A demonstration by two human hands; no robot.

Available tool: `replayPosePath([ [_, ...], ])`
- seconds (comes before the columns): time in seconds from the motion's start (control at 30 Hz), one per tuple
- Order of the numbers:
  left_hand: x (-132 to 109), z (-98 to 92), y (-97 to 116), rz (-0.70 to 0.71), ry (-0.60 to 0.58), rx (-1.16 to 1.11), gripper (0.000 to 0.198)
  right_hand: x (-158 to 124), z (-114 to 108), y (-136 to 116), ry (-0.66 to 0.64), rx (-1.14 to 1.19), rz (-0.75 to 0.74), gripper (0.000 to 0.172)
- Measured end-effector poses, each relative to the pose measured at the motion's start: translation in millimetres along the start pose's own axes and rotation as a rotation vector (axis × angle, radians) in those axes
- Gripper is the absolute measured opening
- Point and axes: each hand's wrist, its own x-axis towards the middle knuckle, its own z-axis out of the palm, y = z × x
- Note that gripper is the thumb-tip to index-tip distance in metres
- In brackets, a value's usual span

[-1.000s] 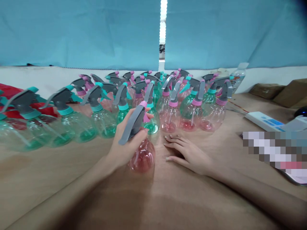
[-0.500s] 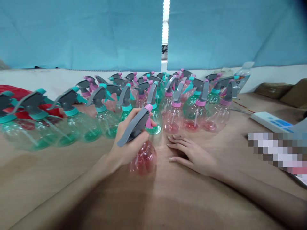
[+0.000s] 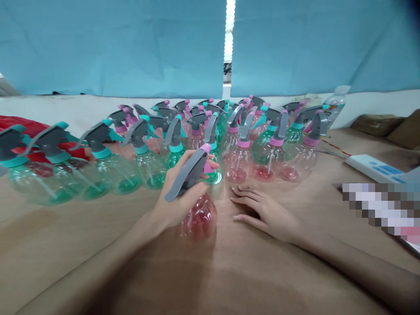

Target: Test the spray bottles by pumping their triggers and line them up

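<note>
My left hand (image 3: 179, 199) is wrapped round the neck of a pink spray bottle (image 3: 199, 215) with a grey trigger head (image 3: 187, 173), standing on the brown table (image 3: 98, 245). Its fingers reach the pink trigger. My right hand (image 3: 262, 209) lies flat on the table just right of the bottle, fingers stretched out, holding nothing. Behind both hands stands a crowd of several pink spray bottles (image 3: 239, 159) and green spray bottles (image 3: 149, 164).
More green bottles (image 3: 29, 183) line the left side, in front of something red (image 3: 19, 127). A white device (image 3: 374, 168) and brown boxes (image 3: 393, 124) lie at the right. Blue curtains (image 3: 131, 43) hang behind.
The view has shifted slightly; both hands and the pink bottle keep nearly the same pose.
</note>
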Motion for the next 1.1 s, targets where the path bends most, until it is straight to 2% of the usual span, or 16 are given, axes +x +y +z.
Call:
replayPosePath([
  [0.17, 0, 2.8, -1, -0.022, 0.035, -0.005, 0.043, 0, 0, 1, -0.018, -0.006, 0.002, 0.047],
  [1.1, -2, 1.9, -10, -0.022, 0.01, 0.036, 0.041, 1, -2, -1, -0.023, -0.003, 0.017, 0.047],
])
